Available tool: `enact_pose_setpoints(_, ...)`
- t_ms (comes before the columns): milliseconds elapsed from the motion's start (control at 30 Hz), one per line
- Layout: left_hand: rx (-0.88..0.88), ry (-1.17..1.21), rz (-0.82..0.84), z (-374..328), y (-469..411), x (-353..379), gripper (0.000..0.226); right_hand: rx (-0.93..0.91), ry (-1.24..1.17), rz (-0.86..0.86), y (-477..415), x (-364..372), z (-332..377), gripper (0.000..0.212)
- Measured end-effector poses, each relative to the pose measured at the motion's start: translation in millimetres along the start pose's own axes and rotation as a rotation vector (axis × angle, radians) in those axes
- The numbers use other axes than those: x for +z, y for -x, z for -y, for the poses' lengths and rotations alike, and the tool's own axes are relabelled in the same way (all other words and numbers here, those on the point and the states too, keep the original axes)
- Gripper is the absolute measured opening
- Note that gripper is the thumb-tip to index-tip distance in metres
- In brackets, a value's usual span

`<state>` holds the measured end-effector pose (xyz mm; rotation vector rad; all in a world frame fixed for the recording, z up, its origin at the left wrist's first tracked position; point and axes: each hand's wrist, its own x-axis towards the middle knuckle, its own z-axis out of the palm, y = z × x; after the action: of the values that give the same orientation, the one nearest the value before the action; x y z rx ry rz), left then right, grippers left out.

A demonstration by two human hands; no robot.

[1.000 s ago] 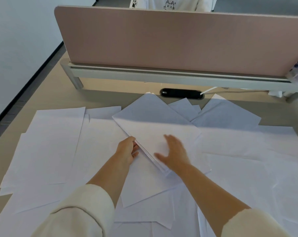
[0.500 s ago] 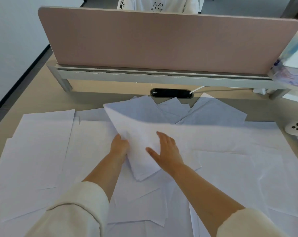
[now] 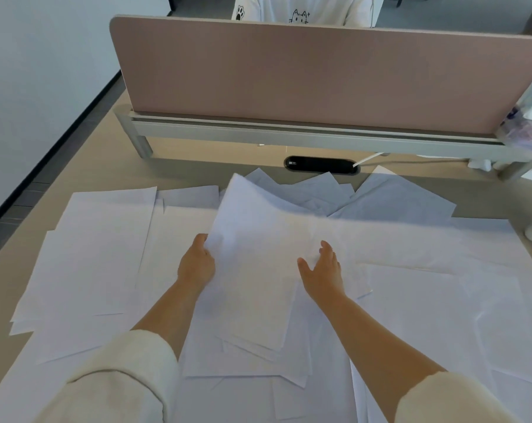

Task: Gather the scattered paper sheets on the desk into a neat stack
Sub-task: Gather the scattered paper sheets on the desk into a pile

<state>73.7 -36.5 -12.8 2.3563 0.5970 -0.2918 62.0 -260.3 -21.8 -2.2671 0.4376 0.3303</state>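
Stack swung upright since earlier; left hand grip pinches its edge, right hand open, flat.

I found no readable text; the small white label on the black oval cable grommet was too blurred to make out.

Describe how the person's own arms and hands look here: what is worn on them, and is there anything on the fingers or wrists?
Both arms wear cream-white sleeves of a soft, thick-looking fabric, pushed up so the forearms are bare. The left hand and the right hand are bare, without gloves. No ring, watch or bracelet shows in this view.
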Motion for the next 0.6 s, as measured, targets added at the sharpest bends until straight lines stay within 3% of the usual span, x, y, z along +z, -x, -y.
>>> enact_pose_setpoints(133,0.204,-0.078,0.011,6,4,-3,0.036,0.059,-0.193,-0.103,2,-5,-1,0.083)
enact_pose_setpoints(267,0.336,-0.215,-0.071,2,7,-5,0.036,-0.069,0.192,-0.196,7,-16,-2,0.092)
enact_pose_setpoints(367,0.365,-0.243,-0.067,-3,12,-3,0.035,-0.105,0.222,-0.184,4,-20,1,0.096)
enact_pose_setpoints(500,0.372,-0.219,-0.115,-9,18,-3,0.031,-0.081,0.226,-0.201,0,-32,-4,0.091)
enact_pose_setpoints(600,0.377,-0.103,-0.131,-13,19,-3,0.03,-0.084,0.115,-0.133,-1,-42,-8,0.068)
